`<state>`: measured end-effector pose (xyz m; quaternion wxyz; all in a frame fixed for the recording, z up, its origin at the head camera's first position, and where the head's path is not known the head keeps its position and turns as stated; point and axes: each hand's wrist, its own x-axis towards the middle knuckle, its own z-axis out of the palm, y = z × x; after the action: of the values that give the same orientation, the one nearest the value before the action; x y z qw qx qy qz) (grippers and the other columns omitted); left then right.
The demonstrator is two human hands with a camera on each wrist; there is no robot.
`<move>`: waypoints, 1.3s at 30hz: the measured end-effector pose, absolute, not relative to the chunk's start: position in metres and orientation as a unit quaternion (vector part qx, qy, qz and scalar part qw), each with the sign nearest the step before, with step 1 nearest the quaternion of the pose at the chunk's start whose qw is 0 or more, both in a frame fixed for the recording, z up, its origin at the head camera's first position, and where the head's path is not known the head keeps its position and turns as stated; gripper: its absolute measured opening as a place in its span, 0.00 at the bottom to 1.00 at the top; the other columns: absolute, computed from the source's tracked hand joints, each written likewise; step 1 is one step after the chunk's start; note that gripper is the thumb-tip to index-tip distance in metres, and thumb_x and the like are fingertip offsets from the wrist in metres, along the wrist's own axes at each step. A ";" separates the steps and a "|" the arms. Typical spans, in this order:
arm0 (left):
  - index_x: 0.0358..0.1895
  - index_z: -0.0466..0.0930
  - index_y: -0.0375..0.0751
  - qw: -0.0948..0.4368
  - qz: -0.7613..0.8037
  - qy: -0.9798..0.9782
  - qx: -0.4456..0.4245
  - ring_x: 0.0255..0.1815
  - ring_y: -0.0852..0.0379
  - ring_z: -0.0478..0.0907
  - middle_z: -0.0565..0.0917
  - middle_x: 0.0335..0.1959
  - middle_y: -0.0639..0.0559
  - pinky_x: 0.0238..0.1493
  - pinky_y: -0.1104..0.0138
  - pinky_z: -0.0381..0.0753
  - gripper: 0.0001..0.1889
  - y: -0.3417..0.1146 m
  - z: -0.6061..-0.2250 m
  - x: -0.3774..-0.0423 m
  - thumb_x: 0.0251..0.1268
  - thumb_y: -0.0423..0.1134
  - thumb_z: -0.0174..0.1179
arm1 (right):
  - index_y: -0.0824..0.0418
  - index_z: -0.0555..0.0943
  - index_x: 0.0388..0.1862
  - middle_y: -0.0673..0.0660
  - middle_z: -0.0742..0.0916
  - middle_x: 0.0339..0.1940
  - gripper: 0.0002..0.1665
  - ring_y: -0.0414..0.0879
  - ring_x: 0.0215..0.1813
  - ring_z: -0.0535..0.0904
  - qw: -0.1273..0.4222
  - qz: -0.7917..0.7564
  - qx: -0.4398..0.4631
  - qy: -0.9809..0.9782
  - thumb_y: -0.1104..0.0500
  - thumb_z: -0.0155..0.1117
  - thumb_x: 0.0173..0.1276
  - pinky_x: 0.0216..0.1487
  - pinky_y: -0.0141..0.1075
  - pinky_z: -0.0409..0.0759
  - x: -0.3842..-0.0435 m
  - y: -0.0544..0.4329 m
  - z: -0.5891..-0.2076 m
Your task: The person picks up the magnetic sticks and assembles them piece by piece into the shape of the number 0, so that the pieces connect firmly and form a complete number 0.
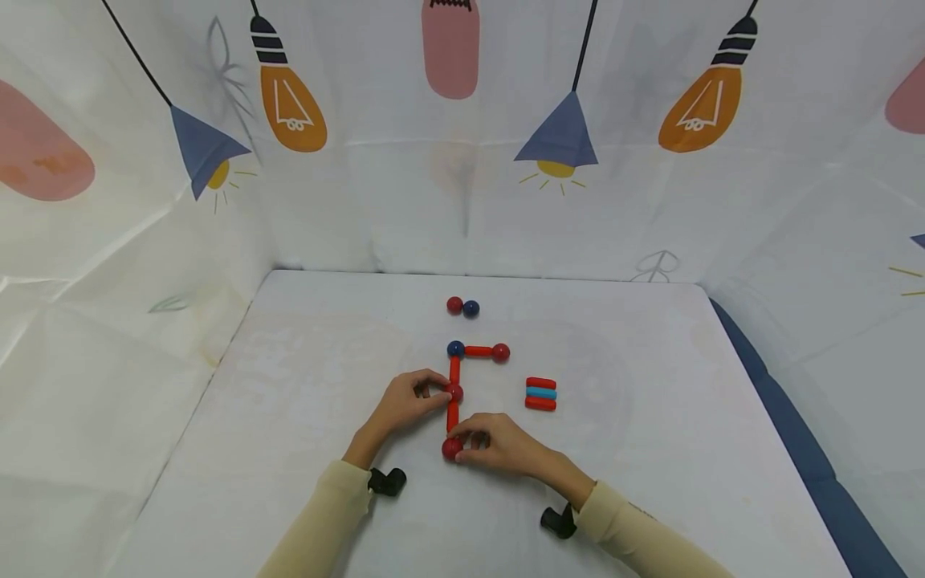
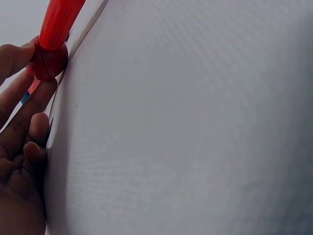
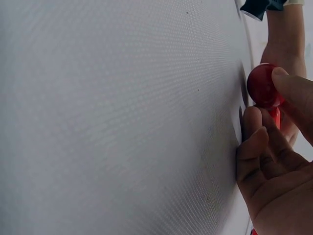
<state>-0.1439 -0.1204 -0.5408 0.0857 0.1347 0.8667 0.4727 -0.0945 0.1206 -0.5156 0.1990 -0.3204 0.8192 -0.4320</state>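
On the white table lies a joined chain of balls and red rods. A blue ball (image 1: 455, 349) forms its upper corner, from which a red rod (image 1: 478, 351) runs right to a red ball (image 1: 501, 352). Another red rod (image 1: 454, 370) leads down to the middle red ball (image 1: 456, 392), pinched by my left hand (image 1: 407, 399). Below it, a lower red rod (image 1: 452, 417) reaches the bottom red ball (image 1: 451, 448), which my right hand (image 1: 503, 444) pinches between thumb and fingers. The left wrist view shows thumb and fingers around the middle red ball (image 2: 49, 62).
A loose red ball (image 1: 454, 305) and dark blue ball (image 1: 471, 309) sit together beyond the chain. To its right lie two red rods (image 1: 540, 404) with a light blue rod (image 1: 541, 393) between them. A patterned white sheet (image 1: 462, 209) hangs behind the table (image 1: 650, 385).
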 end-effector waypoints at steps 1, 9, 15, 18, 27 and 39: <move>0.50 0.88 0.52 0.085 0.472 0.867 0.135 0.33 0.58 0.75 0.83 0.33 0.59 0.34 0.70 0.74 0.13 -0.120 -0.541 -0.144 0.64 0.46 0.71 | 0.52 0.86 0.58 0.44 0.88 0.44 0.19 0.32 0.39 0.78 0.199 -0.432 -0.320 0.819 0.52 0.73 0.69 0.44 0.29 0.82 -0.095 0.121 -0.516; 0.50 0.88 0.51 0.083 0.476 0.866 0.133 0.32 0.58 0.74 0.82 0.32 0.58 0.33 0.70 0.73 0.12 -0.120 -0.541 -0.144 0.64 0.46 0.71 | 0.54 0.85 0.59 0.46 0.89 0.46 0.20 0.34 0.40 0.79 0.196 -0.435 -0.322 0.818 0.53 0.73 0.69 0.45 0.30 0.82 -0.095 0.121 -0.515; 0.49 0.88 0.51 0.083 0.475 0.866 0.134 0.32 0.58 0.74 0.82 0.32 0.59 0.33 0.70 0.73 0.12 -0.120 -0.542 -0.144 0.64 0.46 0.71 | 0.56 0.85 0.59 0.47 0.89 0.47 0.20 0.33 0.40 0.79 0.195 -0.436 -0.323 0.817 0.53 0.72 0.70 0.45 0.30 0.82 -0.096 0.121 -0.517; 0.49 0.88 0.51 0.083 0.474 0.866 0.133 0.32 0.58 0.74 0.82 0.32 0.58 0.32 0.70 0.73 0.12 -0.119 -0.541 -0.143 0.64 0.46 0.71 | 0.56 0.85 0.59 0.48 0.89 0.47 0.20 0.33 0.40 0.79 0.191 -0.436 -0.328 0.816 0.53 0.72 0.70 0.45 0.30 0.82 -0.096 0.121 -0.517; 0.49 0.88 0.51 0.082 0.477 0.865 0.135 0.32 0.58 0.74 0.82 0.32 0.58 0.32 0.70 0.72 0.12 -0.120 -0.541 -0.143 0.64 0.46 0.71 | 0.54 0.85 0.59 0.46 0.89 0.46 0.20 0.32 0.40 0.78 0.195 -0.434 -0.326 0.817 0.54 0.73 0.69 0.45 0.29 0.82 -0.097 0.120 -0.517; 0.50 0.88 0.50 0.086 0.479 0.864 0.133 0.33 0.58 0.74 0.83 0.33 0.59 0.34 0.70 0.73 0.13 -0.120 -0.540 -0.143 0.64 0.46 0.71 | 0.53 0.85 0.59 0.46 0.88 0.46 0.20 0.33 0.39 0.78 0.215 -0.429 -0.320 0.817 0.55 0.73 0.69 0.45 0.29 0.82 -0.098 0.121 -0.513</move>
<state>-0.1429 -0.1197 -0.5404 0.0864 0.1325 0.8635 0.4789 -0.0982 0.1206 -0.5128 0.2151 -0.3204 0.8167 -0.4290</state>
